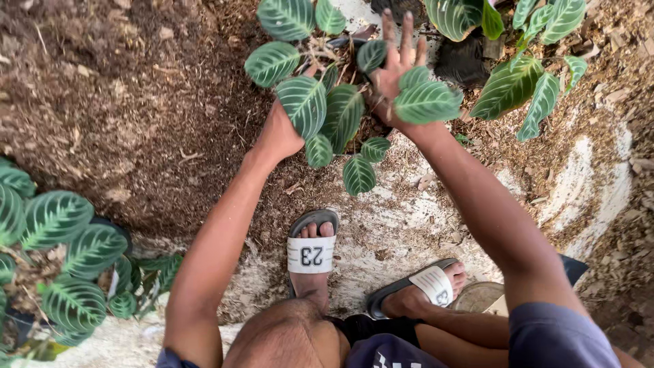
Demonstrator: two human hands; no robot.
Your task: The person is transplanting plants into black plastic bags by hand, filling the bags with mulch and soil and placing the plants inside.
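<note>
- Left hand (pixel 278 136) cups the plant (pixel 337 109) from the side, fingers hidden under leaves.
- Right hand (pixel 395 65) spreads wide against the foliage, parting it.
- Plant sits on the ground beside a soil heap (pixel 116 102).

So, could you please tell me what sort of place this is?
Probably a plant nursery or garden potting spot: a heap of brown soil mix, several striped-leaf plants in dark bags, and a left hand and right hand among the leaves.

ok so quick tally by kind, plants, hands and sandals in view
striped-leaf plants: 3 (middle plant, left plant, upper right plant)
hands: 2 (left hand, right hand)
sandals: 2 (left sandal, right sandal)
total: 7
</note>
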